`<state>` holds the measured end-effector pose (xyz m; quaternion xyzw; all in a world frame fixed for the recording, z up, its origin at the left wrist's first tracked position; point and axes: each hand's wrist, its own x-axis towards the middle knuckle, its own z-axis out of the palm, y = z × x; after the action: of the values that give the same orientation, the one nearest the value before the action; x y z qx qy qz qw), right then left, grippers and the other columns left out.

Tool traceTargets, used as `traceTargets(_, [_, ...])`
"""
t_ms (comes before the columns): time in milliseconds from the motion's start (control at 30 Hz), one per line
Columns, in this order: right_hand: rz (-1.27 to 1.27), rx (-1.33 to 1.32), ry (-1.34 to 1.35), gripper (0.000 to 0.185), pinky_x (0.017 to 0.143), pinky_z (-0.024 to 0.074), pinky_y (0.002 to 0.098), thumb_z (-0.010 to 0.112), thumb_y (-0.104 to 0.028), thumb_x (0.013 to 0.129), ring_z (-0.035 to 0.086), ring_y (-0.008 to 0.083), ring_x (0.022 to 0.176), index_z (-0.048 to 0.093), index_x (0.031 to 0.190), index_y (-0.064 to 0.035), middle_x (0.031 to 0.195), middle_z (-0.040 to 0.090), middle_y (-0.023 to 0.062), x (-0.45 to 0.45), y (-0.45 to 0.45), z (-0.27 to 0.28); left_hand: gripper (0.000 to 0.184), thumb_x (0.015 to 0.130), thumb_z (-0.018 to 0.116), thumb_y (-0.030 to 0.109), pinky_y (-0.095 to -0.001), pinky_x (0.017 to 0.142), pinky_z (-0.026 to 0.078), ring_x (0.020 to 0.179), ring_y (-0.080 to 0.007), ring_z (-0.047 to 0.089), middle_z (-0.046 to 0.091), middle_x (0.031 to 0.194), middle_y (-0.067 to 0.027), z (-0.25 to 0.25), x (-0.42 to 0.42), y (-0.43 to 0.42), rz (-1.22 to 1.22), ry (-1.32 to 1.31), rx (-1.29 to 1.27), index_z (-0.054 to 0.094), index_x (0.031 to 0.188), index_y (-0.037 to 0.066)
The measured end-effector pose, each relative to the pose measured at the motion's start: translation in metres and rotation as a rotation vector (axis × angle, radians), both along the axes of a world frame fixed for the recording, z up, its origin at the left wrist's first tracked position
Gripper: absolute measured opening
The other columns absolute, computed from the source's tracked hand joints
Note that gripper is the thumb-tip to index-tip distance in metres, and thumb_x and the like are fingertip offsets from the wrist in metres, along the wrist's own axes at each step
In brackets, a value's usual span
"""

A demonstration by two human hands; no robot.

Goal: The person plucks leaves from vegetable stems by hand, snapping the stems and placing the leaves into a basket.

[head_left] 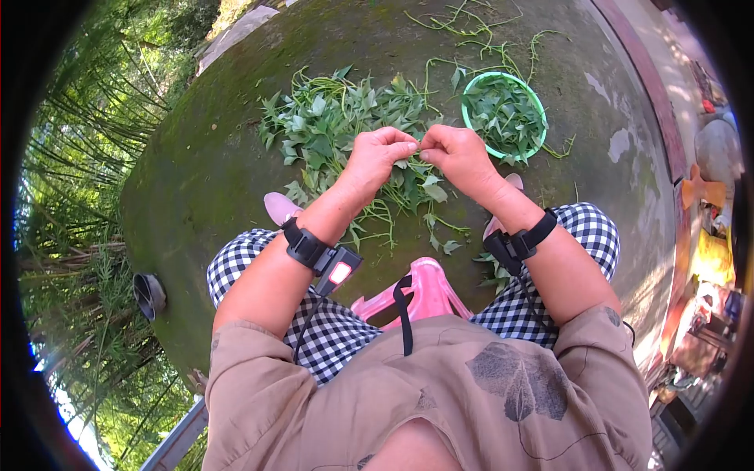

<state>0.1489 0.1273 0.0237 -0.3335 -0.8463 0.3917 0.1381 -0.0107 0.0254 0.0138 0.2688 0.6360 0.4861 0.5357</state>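
Note:
My left hand [378, 157] and my right hand [458, 156] meet above a pile of leafy green stems [326, 118] on the mossy ground. Both are closed in a pinch, thumb against fingers, with the tips almost touching. Between them runs a thin green stem [419, 150], partly hidden by the fingers. Leaves hang below the hands, though I cannot tell which belong to this stem. Just beyond my right hand stands a basket with a pale green rim [543, 118], filled with picked leaves [503, 116].
Bare stems [479, 31] lie scattered beyond the basket. A pink plastic stool [428, 286] is between my knees. A dark round pot [149, 296] sits at the left edge by the plants. Assorted objects, including a yellow bag [713, 257], line the right side.

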Motion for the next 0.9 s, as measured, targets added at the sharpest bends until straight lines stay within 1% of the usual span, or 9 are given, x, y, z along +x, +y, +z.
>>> traceTargets(133, [-0.246,0.099,-0.164,0.016,0.07,0.0506,0.0439,0.066,-0.024,0.077,0.066,0.0332,0.079,0.067,0.082,-0.0091,0.081,0.068,0.0136,0.016,0.034,0.003,0.017,0.09,0.062,0.015,-0.0202,0.048,0.037,0.062,-0.0057,0.053,0.062,0.082,0.0002,0.013,0.002,0.0,0.05,-0.241,-0.17,0.068,0.104,0.005])
traceTargets(267, [-0.624,0.216,-0.237,0.025,0.07,0.0518,0.0401,0.07,-0.02,0.077,0.067,0.028,0.076,0.068,0.099,-0.008,0.078,0.069,0.0102,0.042,0.074,0.001,0.027,0.093,0.055,0.014,-0.0237,0.048,0.04,0.064,-0.0085,0.055,0.064,0.087,-0.0034,0.002,-0.001,-0.008,0.036,-0.548,-0.198,0.06,0.118,0.004])
traceTargets(433, [-0.279,-0.222,0.236,0.022,0.065,0.0508,0.0333,0.068,-0.023,0.082,0.067,0.0225,0.07,0.07,0.09,-0.003,0.077,0.069,0.0117,0.023,0.025,-0.003,0.032,0.095,0.049,0.009,-0.0286,0.063,0.047,0.076,-0.0148,0.059,0.066,0.092,-0.0068,-0.002,0.015,-0.004,0.169,-0.609,-0.226,0.053,0.126,0.002])
traceTargets(533, [-0.033,0.031,-0.057,0.036,0.07,0.0528,0.0416,0.062,-0.044,0.084,0.068,0.0311,0.082,0.071,0.09,-0.0096,0.087,0.069,0.0144,0.005,-0.022,0.022,0.036,0.095,0.048,0.008,-0.0307,0.068,0.049,0.078,-0.015,0.057,0.065,0.098,-0.0099,-0.041,0.008,-0.001,0.242,-0.699,-0.157,0.048,0.13,0.001])
traceTargets(633, [0.036,0.057,-0.236,0.037,0.074,0.0532,0.045,0.063,-0.044,0.081,0.068,0.0329,0.087,0.069,0.101,-0.0127,0.095,0.069,0.014,0.001,-0.041,0.01,0.034,0.096,0.042,0.01,-0.0332,0.074,0.044,0.084,-0.0154,0.053,0.065,0.097,-0.0111,-0.033,0.022,0.005,0.382,-0.657,-0.191,0.051,0.128,0.0])
traceTargets(733, [0.027,-0.03,-0.341,0.037,0.077,0.053,0.0462,0.066,-0.036,0.08,0.068,0.0336,0.088,0.066,0.11,-0.0145,0.095,0.07,0.0143,-0.004,-0.045,0.008,0.038,0.094,0.045,0.005,-0.0336,0.079,0.05,0.08,-0.0145,0.053,0.063,0.108,-0.0136,-0.029,0.019,0.007,0.31,-0.728,-0.176,0.047,0.131,-0.001])
traceTargets(767, [0.014,-0.038,-0.333,0.036,0.077,0.0529,0.0461,0.066,-0.034,0.08,0.068,0.0336,0.088,0.067,0.11,-0.0146,0.095,0.07,0.0144,-0.004,-0.043,0.004,0.035,0.096,0.045,0.01,-0.0373,0.083,0.049,0.089,-0.0185,0.057,0.062,0.112,-0.0148,-0.032,0.02,0.007,0.293,-0.731,-0.17,0.048,0.129,-0.001])
traceTargets(867, [-0.023,-0.013,-0.321,0.031,0.077,0.0527,0.0456,0.068,-0.027,0.079,0.068,0.0332,0.088,0.068,0.108,-0.0164,0.095,0.07,0.0142,0.002,-0.039,-0.019,0.035,0.098,0.045,0.018,-0.0404,0.085,0.048,0.095,-0.0234,0.058,0.061,0.113,-0.0152,-0.024,0.025,0.007,0.249,-0.82,-0.159,0.049,0.128,0.001])
traceTargets(900, [-0.028,-0.014,-0.34,0.031,0.077,0.0528,0.0455,0.067,-0.026,0.078,0.068,0.0332,0.088,0.068,0.108,-0.0163,0.095,0.07,0.0139,0.002,-0.037,-0.019,0.038,0.099,0.046,0.027,-0.0391,0.085,0.047,0.095,-0.0256,0.059,0.062,0.112,-0.015,-0.025,0.026,0.006,0.232,-0.811,-0.162,0.051,0.127,0.002])
